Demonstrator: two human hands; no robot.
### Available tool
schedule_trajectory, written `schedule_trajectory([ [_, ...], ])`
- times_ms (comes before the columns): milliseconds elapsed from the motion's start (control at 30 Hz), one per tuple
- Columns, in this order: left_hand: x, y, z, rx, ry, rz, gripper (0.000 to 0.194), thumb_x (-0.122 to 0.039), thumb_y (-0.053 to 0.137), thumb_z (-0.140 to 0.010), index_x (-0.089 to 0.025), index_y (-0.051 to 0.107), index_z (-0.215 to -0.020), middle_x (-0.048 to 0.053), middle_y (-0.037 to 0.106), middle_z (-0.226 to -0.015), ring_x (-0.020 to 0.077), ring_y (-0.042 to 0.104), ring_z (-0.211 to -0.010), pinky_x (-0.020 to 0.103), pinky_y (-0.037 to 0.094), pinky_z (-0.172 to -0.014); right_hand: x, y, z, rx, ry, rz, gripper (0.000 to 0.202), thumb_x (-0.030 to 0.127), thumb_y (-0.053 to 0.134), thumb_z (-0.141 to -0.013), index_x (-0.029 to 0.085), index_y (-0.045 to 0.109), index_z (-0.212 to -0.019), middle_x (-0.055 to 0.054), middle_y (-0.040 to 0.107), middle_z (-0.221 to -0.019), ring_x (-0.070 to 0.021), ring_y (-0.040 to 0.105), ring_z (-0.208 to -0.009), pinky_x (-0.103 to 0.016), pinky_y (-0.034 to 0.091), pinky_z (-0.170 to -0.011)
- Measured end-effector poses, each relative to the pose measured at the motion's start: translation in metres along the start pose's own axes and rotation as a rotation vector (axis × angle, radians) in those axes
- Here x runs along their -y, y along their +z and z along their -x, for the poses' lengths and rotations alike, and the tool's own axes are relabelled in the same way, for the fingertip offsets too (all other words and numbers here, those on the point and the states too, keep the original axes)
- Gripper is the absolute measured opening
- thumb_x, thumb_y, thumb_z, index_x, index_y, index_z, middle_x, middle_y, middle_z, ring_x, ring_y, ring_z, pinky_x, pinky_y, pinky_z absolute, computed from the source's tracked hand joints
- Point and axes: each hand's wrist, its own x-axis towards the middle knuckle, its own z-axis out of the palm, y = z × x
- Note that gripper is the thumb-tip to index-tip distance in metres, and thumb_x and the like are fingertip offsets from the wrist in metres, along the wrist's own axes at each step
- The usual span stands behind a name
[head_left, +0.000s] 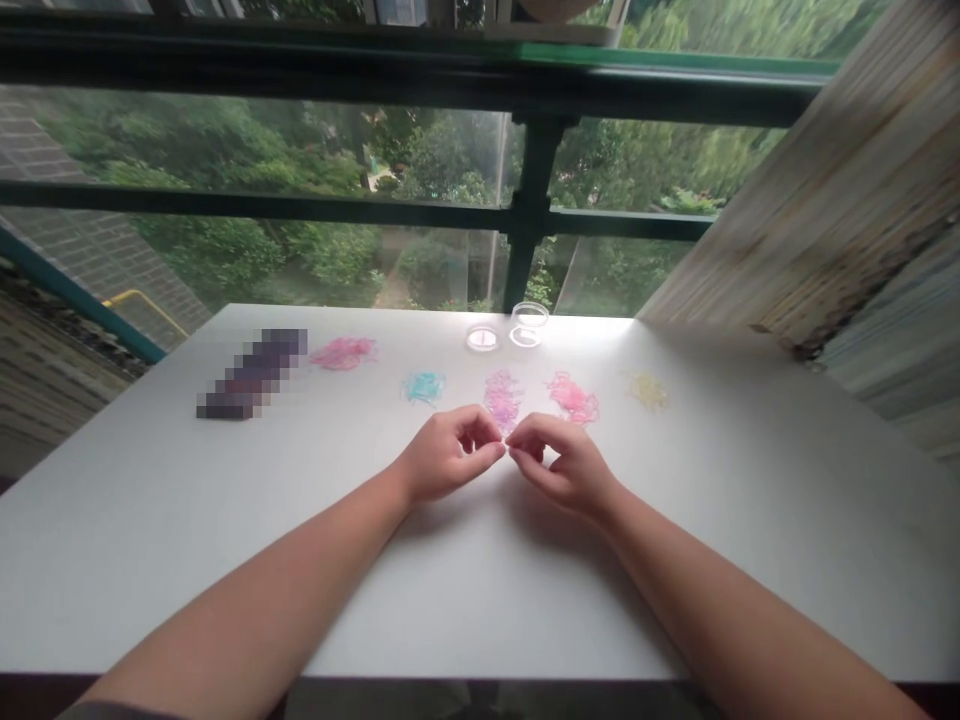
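Observation:
Over the middle of the white table, my left hand and my right hand meet fingertip to fingertip. Each is closed in a pinch of thumb and forefinger. What they pinch, if anything, is too small to make out. Just beyond the fingertips lies a pile of small purple-pink bands or strands. A brighter pink pile is beyond my right hand, and a turquoise pile is beyond my left. Farther off are a yellow pile on the right and another pink pile on the left.
At the table's far edge stand a clear round container and a flat clear lid or dish. A dark pixelated object lies at the left. Behind are a green-framed window and, on the right, a striped curtain.

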Motion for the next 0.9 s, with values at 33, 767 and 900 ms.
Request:
schedule_trajectory([
  [33, 0.0, 0.0002, -0.0001, -0.003, 0.003, 0.003, 0.013, -0.028, 0.059, -0.079, -0.015, 0.056, -0.081, 0.001, 0.058, -0.071, 0.0095, 0.051, -0.061, 0.023, 0.043, -0.059, 0.0001, 0.0002, 0.0, 0.002, 0.0, 0.0, 0.009, 0.01, 0.054, -0.075, 0.018, 0.058, -0.079, 0.0, 0.055, -0.065, -0.0103, 0.048, -0.056, -0.024, 0.042, -0.055],
  [767, -0.0054, -0.0061, -0.0018, -0.046, 0.187, -0.244, 0.006, -0.021, 0.057, -0.077, -0.017, 0.061, -0.074, 0.001, 0.063, -0.071, 0.0119, 0.056, -0.066, 0.025, 0.041, -0.063, -0.0001, -0.0017, -0.0001, -0.018, -0.012, 0.021, 0.007, 0.013, 0.054, -0.079, 0.018, 0.058, -0.078, -0.001, 0.055, -0.067, -0.0112, 0.048, -0.059, -0.026, 0.042, -0.057],
  [900, -0.0058, -0.0068, -0.0015, -0.012, 0.172, -0.246, 0.007, -0.02, 0.056, -0.077, -0.017, 0.06, -0.073, 0.001, 0.063, -0.069, 0.0112, 0.055, -0.064, 0.025, 0.04, -0.063, 0.0003, -0.0021, -0.0003, -0.011, -0.007, 0.03, 0.007, 0.013, 0.053, -0.078, 0.018, 0.056, -0.077, 0.0, 0.054, -0.067, -0.0111, 0.048, -0.059, -0.025, 0.042, -0.057],
])
